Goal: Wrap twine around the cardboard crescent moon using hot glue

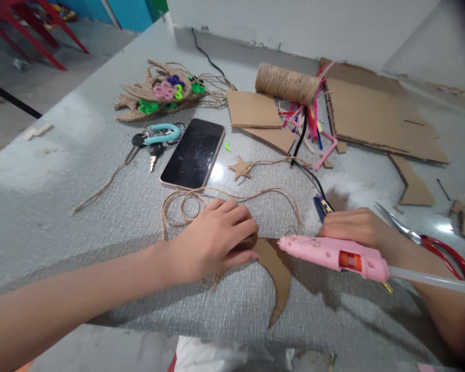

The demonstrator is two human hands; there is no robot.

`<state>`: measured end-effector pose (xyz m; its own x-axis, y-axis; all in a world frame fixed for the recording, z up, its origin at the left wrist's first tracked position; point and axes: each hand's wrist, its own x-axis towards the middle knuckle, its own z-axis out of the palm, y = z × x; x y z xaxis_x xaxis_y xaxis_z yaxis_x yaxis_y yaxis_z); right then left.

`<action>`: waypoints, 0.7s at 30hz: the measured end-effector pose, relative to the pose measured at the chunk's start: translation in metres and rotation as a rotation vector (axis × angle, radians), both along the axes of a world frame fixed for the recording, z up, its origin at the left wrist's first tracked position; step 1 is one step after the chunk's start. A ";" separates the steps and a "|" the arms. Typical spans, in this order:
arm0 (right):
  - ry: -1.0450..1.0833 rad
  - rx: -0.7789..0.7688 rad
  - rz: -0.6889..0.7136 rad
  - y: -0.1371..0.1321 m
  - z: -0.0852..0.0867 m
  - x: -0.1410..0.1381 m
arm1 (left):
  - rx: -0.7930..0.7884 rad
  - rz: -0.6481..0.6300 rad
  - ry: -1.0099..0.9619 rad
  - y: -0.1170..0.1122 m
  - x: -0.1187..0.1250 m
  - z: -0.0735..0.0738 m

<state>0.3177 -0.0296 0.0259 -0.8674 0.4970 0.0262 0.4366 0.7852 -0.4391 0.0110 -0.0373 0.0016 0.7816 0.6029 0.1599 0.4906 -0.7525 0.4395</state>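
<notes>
My left hand [217, 240] is closed on the upper part of a cardboard crescent moon [281, 274], which hangs down toward the table's front edge. In my right hand [352, 225] is a pink glue gun [325, 252], its handle hidden behind its body and its nozzle touching or very close to the crescent's upper edge. A clear glue stick [434, 280] sticks out of the gun's back end. Behind my left hand, loose jute twine [182, 206] lies in loops. A cardboard star [240, 168] tied to twine rests farther back.
Beyond my hands lie a phone [196, 154], keys [153, 150], a twine roll [287, 83] and cardboard sheets [380, 113]. Twine-wrapped crescents with colourful flowers [158, 93] are at the back left. Red-handled scissors [445, 253] lie by my right forearm. A black cord [315, 178] runs to the right hand.
</notes>
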 end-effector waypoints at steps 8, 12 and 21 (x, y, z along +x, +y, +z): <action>-0.037 -0.064 -0.057 -0.003 0.005 0.002 | 0.001 0.001 0.005 0.000 0.000 -0.001; -0.035 -0.074 -0.062 -0.003 0.004 0.004 | -0.008 0.003 0.008 0.000 0.000 -0.001; -0.040 -0.066 -0.059 -0.004 0.008 0.005 | -0.005 -0.002 0.008 0.000 0.000 0.000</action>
